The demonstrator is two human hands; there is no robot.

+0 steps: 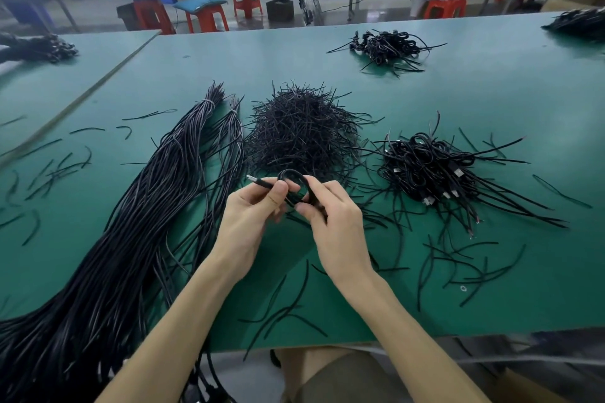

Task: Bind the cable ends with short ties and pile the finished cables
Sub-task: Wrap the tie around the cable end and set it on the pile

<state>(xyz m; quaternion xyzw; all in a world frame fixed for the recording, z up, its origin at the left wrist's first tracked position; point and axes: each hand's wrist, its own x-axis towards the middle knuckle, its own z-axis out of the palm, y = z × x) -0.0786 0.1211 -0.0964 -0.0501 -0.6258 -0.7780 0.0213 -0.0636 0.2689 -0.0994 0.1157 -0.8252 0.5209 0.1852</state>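
Just in front of the tie heap (301,131), the left hand (252,211) pinches a cable (292,172) near its plug, while the right hand (337,219) curls its fingers round the folded loop. Folding seems in hand; the next move probably calls for a tie drawn from the heap and wrapped round.

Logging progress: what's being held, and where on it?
One black cable: left hand pinches it just behind the plug, right hand grips its folded loop.
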